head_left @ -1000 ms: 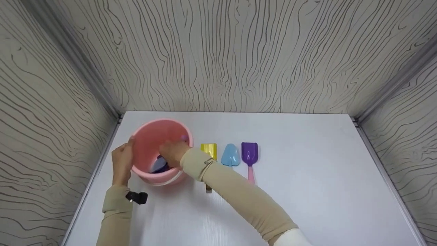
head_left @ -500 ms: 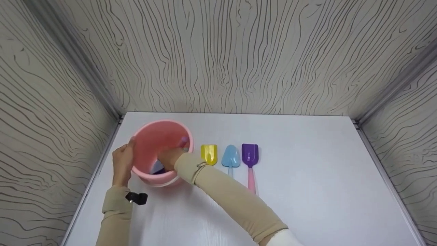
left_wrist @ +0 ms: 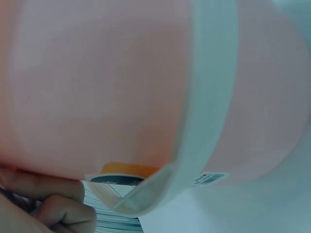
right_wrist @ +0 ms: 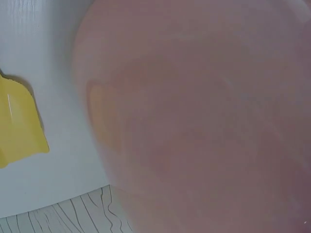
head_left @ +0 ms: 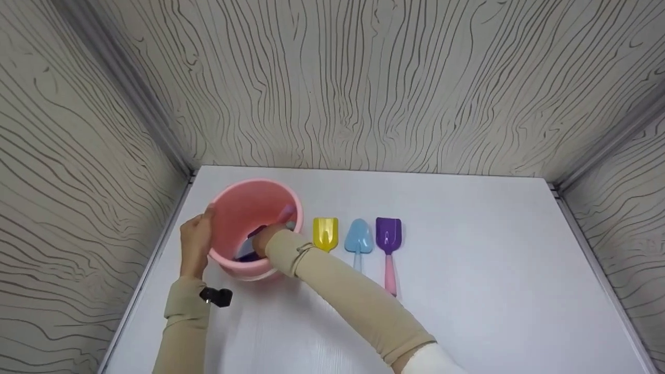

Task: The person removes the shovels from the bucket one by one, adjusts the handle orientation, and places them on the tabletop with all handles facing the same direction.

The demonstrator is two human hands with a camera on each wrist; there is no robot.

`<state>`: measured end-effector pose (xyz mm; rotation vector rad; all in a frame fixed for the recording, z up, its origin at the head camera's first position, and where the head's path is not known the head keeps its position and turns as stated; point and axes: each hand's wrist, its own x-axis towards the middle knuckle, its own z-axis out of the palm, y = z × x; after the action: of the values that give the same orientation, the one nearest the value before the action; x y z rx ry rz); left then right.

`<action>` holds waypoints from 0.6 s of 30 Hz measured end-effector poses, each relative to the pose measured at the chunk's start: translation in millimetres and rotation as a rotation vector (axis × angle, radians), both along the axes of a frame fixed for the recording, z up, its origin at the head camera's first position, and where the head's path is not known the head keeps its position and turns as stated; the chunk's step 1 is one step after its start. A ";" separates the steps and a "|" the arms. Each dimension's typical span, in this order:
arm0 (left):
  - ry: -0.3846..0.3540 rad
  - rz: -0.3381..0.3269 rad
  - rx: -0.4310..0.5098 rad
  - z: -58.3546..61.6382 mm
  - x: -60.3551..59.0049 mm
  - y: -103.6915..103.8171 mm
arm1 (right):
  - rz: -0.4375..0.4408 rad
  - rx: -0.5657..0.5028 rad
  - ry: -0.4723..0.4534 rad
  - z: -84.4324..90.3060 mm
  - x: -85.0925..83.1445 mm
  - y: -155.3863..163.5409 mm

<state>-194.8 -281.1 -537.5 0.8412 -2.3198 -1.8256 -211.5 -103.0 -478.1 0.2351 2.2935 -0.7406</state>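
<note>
A pink bucket (head_left: 236, 208) stands at the left of the white table. My left hand (head_left: 196, 239) grips its left rim, the thumb at the lip and the fingers curled outside. My right hand (head_left: 266, 240) reaches down inside the bucket, its fingers hidden, so whether it holds anything does not show. Around that hand lie a pale and dark purple piece (head_left: 245, 249), a lilac rod-like end (head_left: 287, 212) and a small grey-green tip (head_left: 290, 225). In the left wrist view, the bucket's white handle (left_wrist: 211, 87) hangs across its outer wall.
Right of the bucket, a yellow toy shovel (head_left: 325, 232), a light blue one (head_left: 358, 236) and a purple one with a pink handle (head_left: 388, 235) lie in a row. My right forearm covers part of the first two. Wood-patterned panels (head_left: 332, 93) enclose the table (head_left: 493, 259).
My right hand has shifted lower in the bucket and the forearm has drawn leftward, uncovering more of the yellow and blue shovels. My left hand keeps its hold. The head view has shifted slightly.
</note>
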 end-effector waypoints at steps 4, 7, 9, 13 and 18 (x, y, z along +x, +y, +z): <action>0.013 0.003 0.001 -0.7 -1.7 1.6 | -0.104 -0.026 -0.047 8.0 2.6 3.5; 0.020 0.012 0.001 -1.1 -2.0 1.5 | -0.009 0.024 -0.058 10.5 1.8 4.3; 0.019 0.015 -0.005 -1.6 -1.3 0.7 | 0.068 0.060 -0.073 11.2 -0.1 3.9; 0.011 0.016 -0.005 -0.8 -1.1 -0.2 | 0.064 0.056 -0.128 13.1 -4.2 3.1; 0.022 0.021 -0.019 0.9 -3.0 0.3 | -0.006 0.053 -0.087 15.7 -3.9 0.7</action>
<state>-197.8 -280.8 -536.6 0.8356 -2.3031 -1.7922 -215.4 -102.3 -462.4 0.2935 2.2323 -0.6601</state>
